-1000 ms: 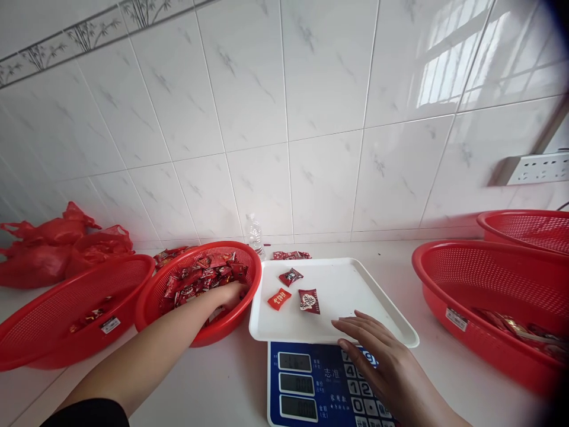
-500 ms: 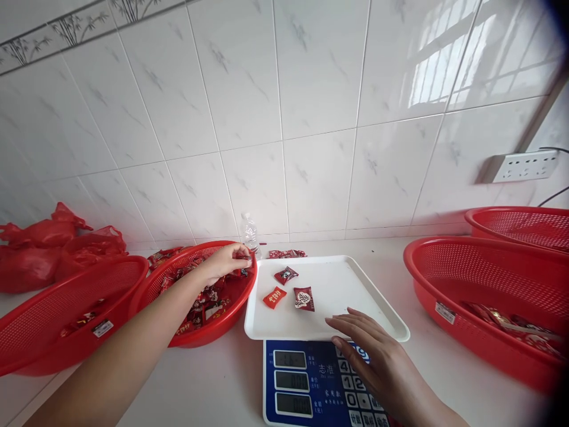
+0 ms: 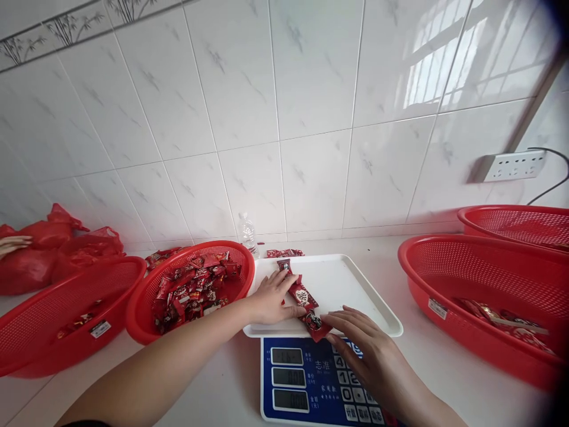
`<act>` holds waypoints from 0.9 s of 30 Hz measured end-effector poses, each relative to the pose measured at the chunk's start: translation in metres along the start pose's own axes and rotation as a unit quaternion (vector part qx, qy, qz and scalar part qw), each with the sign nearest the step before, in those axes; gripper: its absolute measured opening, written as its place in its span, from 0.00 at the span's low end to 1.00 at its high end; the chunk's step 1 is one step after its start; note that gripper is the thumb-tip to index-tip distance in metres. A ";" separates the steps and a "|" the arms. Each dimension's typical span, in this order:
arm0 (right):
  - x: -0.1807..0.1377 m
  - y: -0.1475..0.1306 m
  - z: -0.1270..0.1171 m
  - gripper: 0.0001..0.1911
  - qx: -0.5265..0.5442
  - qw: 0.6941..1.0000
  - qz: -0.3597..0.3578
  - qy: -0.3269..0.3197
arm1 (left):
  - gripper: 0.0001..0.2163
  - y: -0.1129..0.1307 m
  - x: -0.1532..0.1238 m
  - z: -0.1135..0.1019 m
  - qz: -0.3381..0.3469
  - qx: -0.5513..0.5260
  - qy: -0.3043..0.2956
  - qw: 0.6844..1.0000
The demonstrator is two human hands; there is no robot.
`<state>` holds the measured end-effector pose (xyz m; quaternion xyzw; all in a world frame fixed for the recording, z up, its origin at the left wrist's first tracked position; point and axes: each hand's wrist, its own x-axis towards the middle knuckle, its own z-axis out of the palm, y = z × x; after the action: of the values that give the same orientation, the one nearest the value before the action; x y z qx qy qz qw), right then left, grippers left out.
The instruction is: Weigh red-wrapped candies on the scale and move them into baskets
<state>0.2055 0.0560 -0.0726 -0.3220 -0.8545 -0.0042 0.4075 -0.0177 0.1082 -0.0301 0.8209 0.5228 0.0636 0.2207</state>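
Note:
My left hand (image 3: 273,299) lies over the left part of the white tray (image 3: 355,290), thumb and fingers apart, covering some of the wrapped candies. A dark red candy (image 3: 284,265) shows beyond its fingertips, and a candy with a pale round label (image 3: 302,296) sits between its fingers and thumb. Another red-wrapped candy (image 3: 315,323) leans at the tray's front edge. My right hand (image 3: 368,344) hovers over the scale's keypad with fingers stretched, its fingertips at that candy's right edge. The blue scale (image 3: 288,415) is under the tray.
A red basket of many candies (image 3: 246,255) stands left of the tray, another red basket (image 3: 133,270) farther left. More red baskets (image 3: 413,279) are at the right. A clear bottle (image 3: 246,231) stands by the wall. Another person's hand (image 3: 15,244) touches red bags (image 3: 66,237).
My left hand has moved right from the candy basket onto the tray. Another candy now lies at the tray's front edge. Another person's hand has appeared at the far left.

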 end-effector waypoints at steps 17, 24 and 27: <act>-0.004 0.004 0.009 0.19 -0.113 0.984 -0.035 -0.135 | 0.21 -0.019 0.032 -0.007 -0.033 0.045 0.110 0.992; -0.003 0.001 0.006 0.21 -0.111 0.982 -0.013 -0.154 | 0.13 0.016 -0.021 -0.024 0.099 -0.039 0.334 0.937; -0.003 0.000 0.006 0.20 -0.091 0.982 0.002 -0.164 | 0.12 0.035 -0.078 -0.021 0.192 -0.029 0.502 0.843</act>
<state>0.2028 0.0564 -0.0784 -0.3554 -0.9053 -0.0284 0.2311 -0.0306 0.0325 0.0141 0.7535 0.3920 0.5238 -0.0647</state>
